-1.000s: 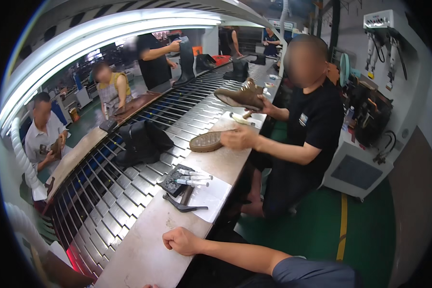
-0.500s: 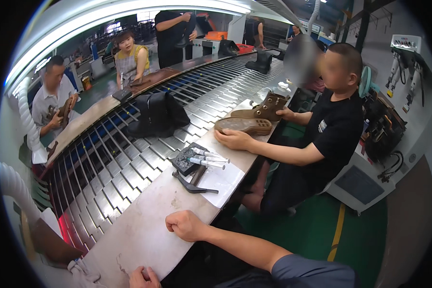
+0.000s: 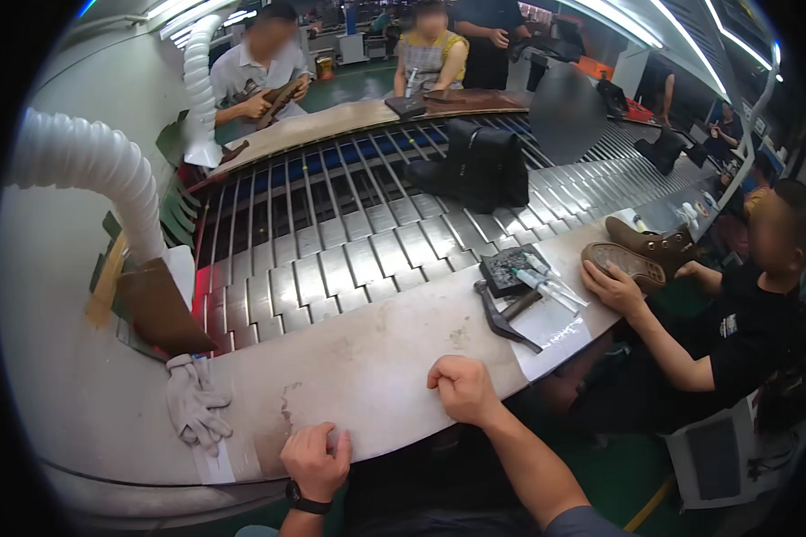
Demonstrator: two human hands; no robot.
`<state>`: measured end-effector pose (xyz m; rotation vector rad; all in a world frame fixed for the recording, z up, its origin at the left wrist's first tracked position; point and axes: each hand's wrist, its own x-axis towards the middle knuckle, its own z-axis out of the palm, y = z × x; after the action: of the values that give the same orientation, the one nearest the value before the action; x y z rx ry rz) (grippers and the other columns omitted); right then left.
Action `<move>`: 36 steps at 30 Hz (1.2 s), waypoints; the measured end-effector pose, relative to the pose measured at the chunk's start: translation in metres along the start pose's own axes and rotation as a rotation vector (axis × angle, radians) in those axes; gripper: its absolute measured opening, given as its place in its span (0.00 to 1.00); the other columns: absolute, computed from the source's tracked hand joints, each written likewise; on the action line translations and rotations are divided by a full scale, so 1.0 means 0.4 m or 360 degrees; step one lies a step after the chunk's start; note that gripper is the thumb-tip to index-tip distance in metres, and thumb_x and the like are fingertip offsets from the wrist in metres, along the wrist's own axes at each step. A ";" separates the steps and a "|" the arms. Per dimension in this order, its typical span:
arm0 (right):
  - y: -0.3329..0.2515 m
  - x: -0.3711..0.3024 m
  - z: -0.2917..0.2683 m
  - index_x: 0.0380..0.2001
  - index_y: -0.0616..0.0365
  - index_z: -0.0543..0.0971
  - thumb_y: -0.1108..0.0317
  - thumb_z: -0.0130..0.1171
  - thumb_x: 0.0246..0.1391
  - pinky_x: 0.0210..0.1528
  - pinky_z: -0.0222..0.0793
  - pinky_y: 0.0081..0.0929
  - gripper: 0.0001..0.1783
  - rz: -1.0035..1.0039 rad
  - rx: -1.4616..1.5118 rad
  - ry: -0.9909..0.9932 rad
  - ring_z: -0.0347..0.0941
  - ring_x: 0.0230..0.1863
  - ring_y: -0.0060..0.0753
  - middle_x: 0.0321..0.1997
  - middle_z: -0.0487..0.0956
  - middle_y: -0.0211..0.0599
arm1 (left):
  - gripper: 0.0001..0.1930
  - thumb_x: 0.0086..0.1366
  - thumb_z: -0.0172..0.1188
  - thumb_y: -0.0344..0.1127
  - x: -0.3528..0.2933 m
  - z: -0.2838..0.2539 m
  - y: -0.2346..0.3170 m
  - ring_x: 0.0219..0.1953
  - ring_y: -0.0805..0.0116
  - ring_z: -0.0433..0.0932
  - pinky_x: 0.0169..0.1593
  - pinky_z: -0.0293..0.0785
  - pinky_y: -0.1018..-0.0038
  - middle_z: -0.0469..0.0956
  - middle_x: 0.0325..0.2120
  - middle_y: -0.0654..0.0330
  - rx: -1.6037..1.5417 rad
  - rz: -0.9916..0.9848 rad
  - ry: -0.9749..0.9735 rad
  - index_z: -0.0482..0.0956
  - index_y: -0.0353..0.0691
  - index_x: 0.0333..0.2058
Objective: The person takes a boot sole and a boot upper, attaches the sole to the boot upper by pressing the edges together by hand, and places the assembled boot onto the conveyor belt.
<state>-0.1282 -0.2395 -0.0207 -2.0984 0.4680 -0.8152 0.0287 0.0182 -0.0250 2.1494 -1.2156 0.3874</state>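
My left hand rests on the near edge of the worn metal workbench, fingers curled over the rim, holding nothing. My right hand lies on the bench top as a closed fist, empty. A grey work glove lies to the left of my left hand. Dark pliers and a dark tray with several small white tubes sit on a white sheet beyond my right fist.
A slatted metal conveyor carries black boots. At right a seated person holds a brown boot sole-up. Two more people work across the belt. A white ribbed hose curves down at left.
The view has swung left and down, so the hose, the glove and my left hand now show. My right fist stays on the bench. The neighbour's boot lies lower on the bench.
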 end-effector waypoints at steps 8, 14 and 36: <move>0.006 -0.001 -0.015 0.24 0.62 0.81 0.81 0.52 0.51 0.34 0.76 0.37 0.09 0.0026 0.0010 0.0032 0.81 0.29 0.47 0.25 0.82 0.45 | 0.09 0.55 0.75 0.32 0.014 0.003 0.015 0.21 0.57 0.74 0.29 0.68 0.60 0.73 0.19 0.61 -0.0093 0.0055 0.0029 0.84 0.40 0.33; 0.001 0.006 -0.010 0.24 0.62 0.81 0.82 0.51 0.50 0.34 0.76 0.34 0.10 0.0015 0.0037 0.0015 0.81 0.28 0.43 0.25 0.82 0.44 | 0.09 0.55 0.75 0.32 0.011 -0.003 0.006 0.21 0.58 0.74 0.28 0.68 0.61 0.73 0.19 0.61 -0.0054 0.0048 0.0021 0.84 0.40 0.33; -0.029 0.003 -0.001 0.26 0.61 0.82 0.80 0.53 0.53 0.34 0.77 0.37 0.09 0.0147 0.0074 -0.0038 0.81 0.29 0.46 0.27 0.82 0.45 | 0.10 0.56 0.75 0.35 0.009 -0.020 -0.003 0.24 0.55 0.76 0.30 0.71 0.59 0.75 0.20 0.60 -0.0065 0.0011 -0.0051 0.84 0.40 0.33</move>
<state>-0.1271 -0.2336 -0.0107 -2.0262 0.5246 -0.7399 0.0322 0.0214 -0.0174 2.1251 -1.2384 0.3292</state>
